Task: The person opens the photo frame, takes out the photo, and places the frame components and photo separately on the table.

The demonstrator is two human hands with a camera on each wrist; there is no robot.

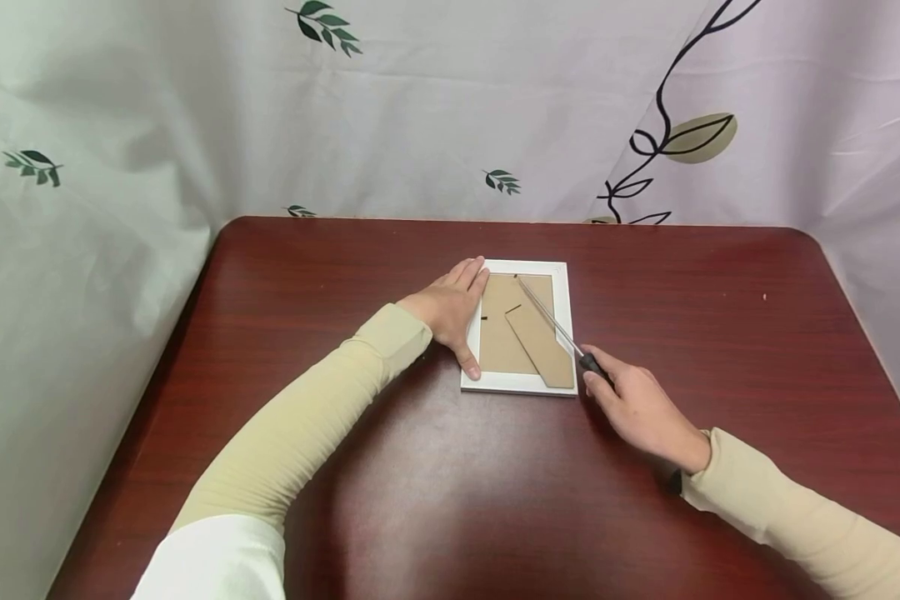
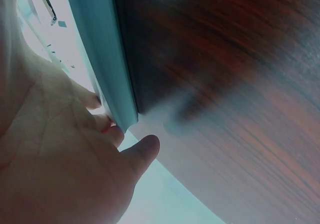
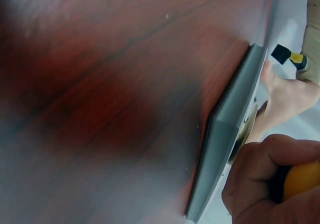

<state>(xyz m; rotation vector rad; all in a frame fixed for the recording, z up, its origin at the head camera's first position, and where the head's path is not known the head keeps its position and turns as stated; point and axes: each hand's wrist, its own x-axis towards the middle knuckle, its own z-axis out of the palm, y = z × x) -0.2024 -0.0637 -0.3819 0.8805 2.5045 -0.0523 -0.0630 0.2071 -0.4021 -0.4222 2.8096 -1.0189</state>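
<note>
A white picture frame [image 1: 516,383] lies face down on the table, its brown backboard [image 1: 498,342] and angled easel stand [image 1: 543,346] facing up. My left hand [image 1: 452,310] rests along the frame's left side, fingers extended and thumb spread toward the near corner. In the left wrist view, the fingertips of that hand [image 2: 65,144] lie at the frame's edge [image 2: 102,49]. My right hand [image 1: 641,408] grips a screwdriver [image 1: 551,317] by its dark handle, whose yellow-orange end [image 3: 302,180] shows in the right wrist view. The screwdriver's tip is at a small dark tab [image 1: 515,277] near the backboard's top edge.
The dark red wooden table [image 1: 330,275] has rounded far corners. A white curtain with leaf patterns [image 1: 420,108] hangs behind it and at both sides. A tiny pale speck [image 1: 765,297] lies on the table at the right.
</note>
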